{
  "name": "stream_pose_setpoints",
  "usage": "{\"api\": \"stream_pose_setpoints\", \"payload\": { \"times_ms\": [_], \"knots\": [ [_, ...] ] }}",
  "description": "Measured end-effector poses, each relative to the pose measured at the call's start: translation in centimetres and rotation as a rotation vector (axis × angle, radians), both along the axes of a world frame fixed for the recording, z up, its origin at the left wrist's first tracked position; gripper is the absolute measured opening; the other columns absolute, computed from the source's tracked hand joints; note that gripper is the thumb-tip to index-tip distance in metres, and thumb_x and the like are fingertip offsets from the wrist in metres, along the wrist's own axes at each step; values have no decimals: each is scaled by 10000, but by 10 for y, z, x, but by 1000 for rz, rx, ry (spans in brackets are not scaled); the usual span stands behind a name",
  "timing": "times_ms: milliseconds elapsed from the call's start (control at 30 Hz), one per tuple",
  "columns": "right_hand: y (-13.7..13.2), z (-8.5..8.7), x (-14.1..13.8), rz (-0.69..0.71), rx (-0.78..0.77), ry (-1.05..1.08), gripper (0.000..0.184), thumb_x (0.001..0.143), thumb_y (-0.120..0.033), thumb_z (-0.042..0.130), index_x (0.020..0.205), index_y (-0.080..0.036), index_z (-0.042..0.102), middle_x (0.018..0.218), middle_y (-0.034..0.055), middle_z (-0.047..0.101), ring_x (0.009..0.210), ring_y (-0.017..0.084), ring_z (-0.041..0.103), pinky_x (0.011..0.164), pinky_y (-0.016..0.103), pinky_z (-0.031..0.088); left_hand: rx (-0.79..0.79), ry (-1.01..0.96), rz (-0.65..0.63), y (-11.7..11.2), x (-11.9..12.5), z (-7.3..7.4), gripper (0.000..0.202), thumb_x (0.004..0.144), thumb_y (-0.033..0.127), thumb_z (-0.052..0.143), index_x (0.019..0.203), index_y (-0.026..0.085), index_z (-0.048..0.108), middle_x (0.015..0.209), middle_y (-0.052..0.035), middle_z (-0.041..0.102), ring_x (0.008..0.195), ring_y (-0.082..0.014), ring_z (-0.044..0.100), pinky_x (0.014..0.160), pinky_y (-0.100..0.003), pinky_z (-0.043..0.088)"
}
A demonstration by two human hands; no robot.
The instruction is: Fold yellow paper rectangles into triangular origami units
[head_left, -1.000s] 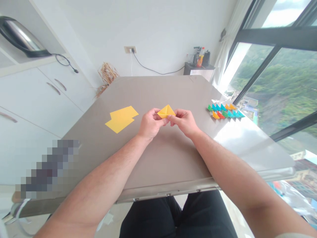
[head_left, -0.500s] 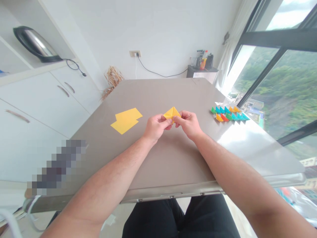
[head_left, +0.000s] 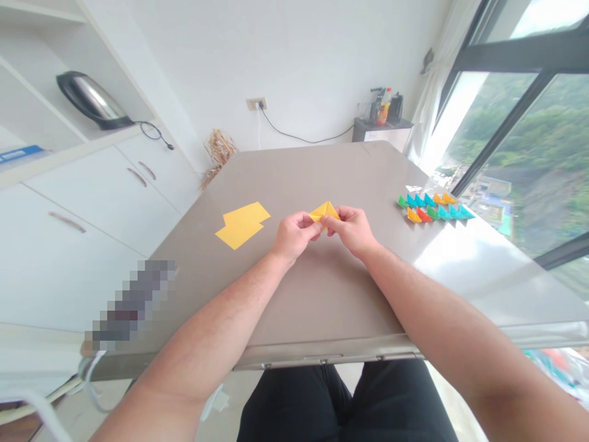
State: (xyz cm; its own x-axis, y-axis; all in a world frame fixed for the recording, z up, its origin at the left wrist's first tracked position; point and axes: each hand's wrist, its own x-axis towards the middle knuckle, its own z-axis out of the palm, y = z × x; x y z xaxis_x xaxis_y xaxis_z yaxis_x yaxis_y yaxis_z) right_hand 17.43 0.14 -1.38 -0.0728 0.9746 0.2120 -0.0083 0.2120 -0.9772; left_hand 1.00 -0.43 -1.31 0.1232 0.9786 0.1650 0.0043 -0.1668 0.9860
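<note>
A small folded yellow paper triangle (head_left: pixel 324 211) is held just above the grey table (head_left: pixel 322 294) between both my hands. My left hand (head_left: pixel 292 236) pinches its left lower edge with closed fingers. My right hand (head_left: pixel 352 229) pinches its right lower edge, fingers closed too. The two hands touch each other at the fingertips below the paper. To the left lie two flat yellow paper sheets (head_left: pixel 243 224), overlapping. At the right sits a row of several small folded paper triangles (head_left: pixel 432 207) in green, blue, orange and red.
A white cupboard with a kettle (head_left: pixel 92 101) on its shelf stands along the left. A wall socket with a black cable (head_left: pixel 294 132) and a small stand with bottles (head_left: pixel 381 113) lie beyond the table's far end. A large window fills the right side.
My hands have closed in on the yellow piece, so less of it shows. The view has shifted a little, so everything sits slightly further right.
</note>
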Motion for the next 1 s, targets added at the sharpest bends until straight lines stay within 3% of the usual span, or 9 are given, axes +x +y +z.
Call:
{"api": "stream_pose_setpoints", "payload": {
  "times_ms": [433, 1000],
  "knots": [
    [0, -4, -5, 26, -1, -111, 279, 790, -431, 733, 694, -191, 627, 601, -13, 588, 560, 117, 490, 529, 269, 366, -62, -90, 69, 1, -2, 2, 263, 701, 384, 831, 771, 168, 698, 762, -33, 699, 652, -133, 616, 708, -317, 532],
    [-3, 1, -3, 38, -46, -128, 238, 784, -368, 697, 667, -188, 595, 586, -20, 575, 555, 108, 470, 536, 266, 344, -49, -32, 117, 2, -3, 4, 231, 736, 378, 779, 708, 163, 702, 657, -22, 658, 626, -143, 610, 667, -320, 535]
  ]
}}
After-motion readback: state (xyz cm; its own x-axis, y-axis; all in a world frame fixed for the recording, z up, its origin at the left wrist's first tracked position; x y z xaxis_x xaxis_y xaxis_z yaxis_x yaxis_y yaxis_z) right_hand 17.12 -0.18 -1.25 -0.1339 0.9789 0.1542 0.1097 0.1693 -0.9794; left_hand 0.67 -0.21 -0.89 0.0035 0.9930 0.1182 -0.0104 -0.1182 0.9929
